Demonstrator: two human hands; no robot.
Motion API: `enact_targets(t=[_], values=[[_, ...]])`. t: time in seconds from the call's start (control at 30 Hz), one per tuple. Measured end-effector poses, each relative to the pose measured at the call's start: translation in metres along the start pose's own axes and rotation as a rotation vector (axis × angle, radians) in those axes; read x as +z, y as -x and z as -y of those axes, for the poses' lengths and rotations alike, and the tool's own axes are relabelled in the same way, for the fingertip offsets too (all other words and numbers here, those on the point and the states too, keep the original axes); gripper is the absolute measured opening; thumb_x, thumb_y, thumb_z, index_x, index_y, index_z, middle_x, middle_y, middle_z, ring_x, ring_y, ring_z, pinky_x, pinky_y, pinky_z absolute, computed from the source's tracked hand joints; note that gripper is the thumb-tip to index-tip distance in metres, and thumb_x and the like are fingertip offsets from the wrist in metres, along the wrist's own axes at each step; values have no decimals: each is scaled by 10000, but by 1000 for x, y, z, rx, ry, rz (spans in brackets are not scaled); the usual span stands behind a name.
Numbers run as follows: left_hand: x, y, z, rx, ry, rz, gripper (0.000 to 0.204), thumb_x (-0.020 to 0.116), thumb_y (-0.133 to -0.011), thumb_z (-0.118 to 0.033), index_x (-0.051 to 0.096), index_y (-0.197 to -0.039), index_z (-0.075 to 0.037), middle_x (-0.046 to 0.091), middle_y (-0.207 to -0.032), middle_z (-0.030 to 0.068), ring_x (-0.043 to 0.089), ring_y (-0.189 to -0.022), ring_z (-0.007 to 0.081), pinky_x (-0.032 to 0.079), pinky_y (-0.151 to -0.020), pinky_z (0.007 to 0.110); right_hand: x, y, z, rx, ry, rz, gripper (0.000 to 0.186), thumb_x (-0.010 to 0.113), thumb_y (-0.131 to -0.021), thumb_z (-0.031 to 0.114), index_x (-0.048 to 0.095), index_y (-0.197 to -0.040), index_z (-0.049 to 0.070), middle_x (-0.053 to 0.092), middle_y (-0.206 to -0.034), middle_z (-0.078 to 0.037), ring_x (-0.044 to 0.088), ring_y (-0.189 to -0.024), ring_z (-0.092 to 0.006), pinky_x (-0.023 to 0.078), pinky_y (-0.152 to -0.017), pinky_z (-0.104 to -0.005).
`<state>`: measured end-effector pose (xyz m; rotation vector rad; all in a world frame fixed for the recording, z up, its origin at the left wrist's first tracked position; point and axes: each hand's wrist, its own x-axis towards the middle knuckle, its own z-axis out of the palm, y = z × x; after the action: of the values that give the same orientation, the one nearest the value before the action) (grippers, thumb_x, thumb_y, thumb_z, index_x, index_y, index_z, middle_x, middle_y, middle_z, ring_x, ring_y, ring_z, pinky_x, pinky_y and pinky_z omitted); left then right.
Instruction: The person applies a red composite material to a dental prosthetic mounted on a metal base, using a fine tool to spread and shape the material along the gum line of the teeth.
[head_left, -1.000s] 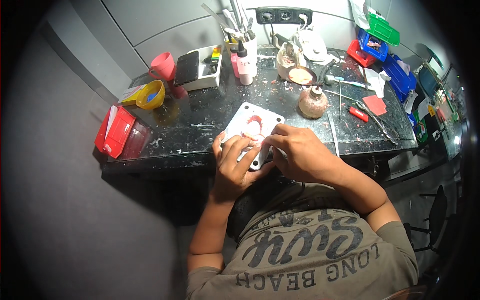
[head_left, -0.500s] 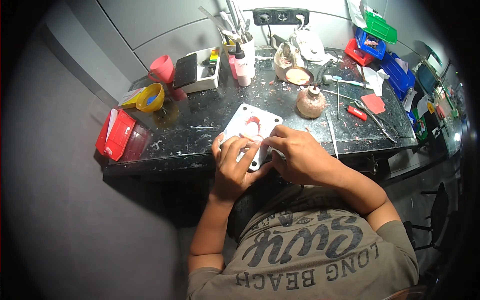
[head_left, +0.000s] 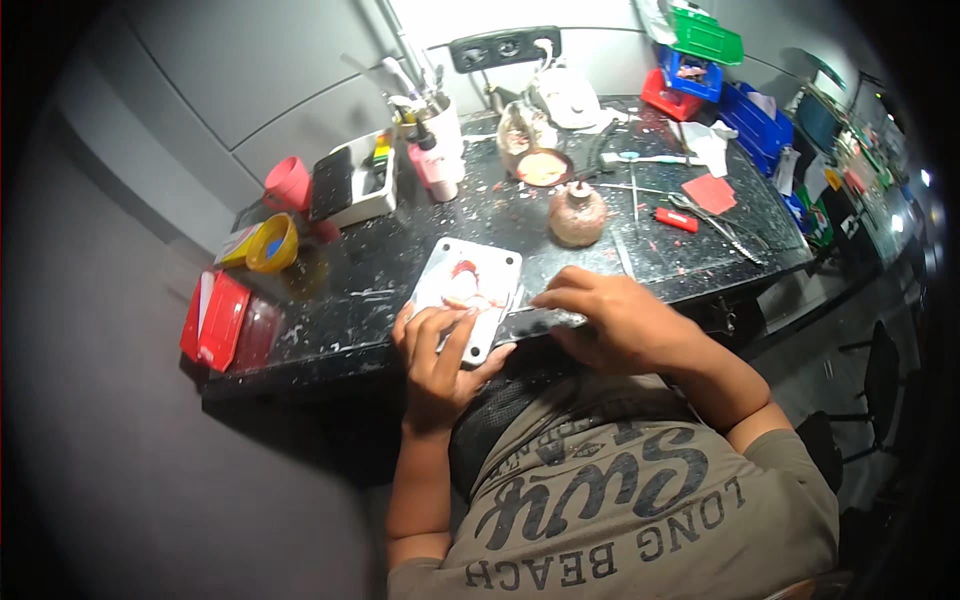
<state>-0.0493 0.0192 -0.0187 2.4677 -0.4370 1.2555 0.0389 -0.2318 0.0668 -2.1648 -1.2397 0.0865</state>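
Note:
A white square plate with black round dots at its corners lies tilted at the bench's front edge. My left hand grips its near left part, thumb at the near corner and fingers on top. Red wax-like material rings a pale patch on the plate. Beside my left fingertips is a small pinkish piece, partly covered. To the right, my right hand hovers over the bench edge, apart from the plate. Its fingers are curled together; whatever they hold, if anything, cannot be made out.
Beyond my right hand stand a round pinkish bottle, a red lighter and a thin metal strip. A yellow bowl and red bin sit at the left. Farther back are a white tray and a toothbrush.
My right hand has drawn away from the plate to the right, leaving a gap. My left hand still grips the plate. The whole view has shifted and turned slightly.

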Motion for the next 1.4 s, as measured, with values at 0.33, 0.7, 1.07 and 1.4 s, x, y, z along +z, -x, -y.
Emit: enact_targets(t=[0.33,0.7,1.07,1.4], values=[[1,-7,-1,20,16,-18,598,946,-756,-338,712,-1187,3,680,-1119,147,631,-1080,353,464,-1084,578,-122,73,-136,536,322,-521,222,799,-895,114,764,-1066,-22,775,-1009,-184,751,-875,-316,582,-846,-386],[4,-7,-10,-33,-46,-19,572,935,-745,-225,702,-1218,-2,673,-1176,167,607,-1132,387,475,-1063,545,-67,44,-105,233,29,-467,194,802,-903,131,774,-1065,29,772,-979,-97,694,-839,-198,539,-736,-332],[-4,-24,-16,-75,-82,86,621,932,-725,-328,713,-1222,-26,646,-1154,157,582,-1106,348,405,-1044,478,27,-7,-66,198,326,-349,145,751,-926,162,717,-928,22,672,-929,-154,696,-875,-382,568,-779,-481],[2,-17,-17,-74,-78,80,507,904,-765,-305,733,-1166,-46,673,-1121,107,610,-1079,301,396,-1041,472,35,-30,-20,41,-95,-269,136,711,-974,109,651,-968,-13,696,-940,-214,699,-896,-426,553,-775,-484]])
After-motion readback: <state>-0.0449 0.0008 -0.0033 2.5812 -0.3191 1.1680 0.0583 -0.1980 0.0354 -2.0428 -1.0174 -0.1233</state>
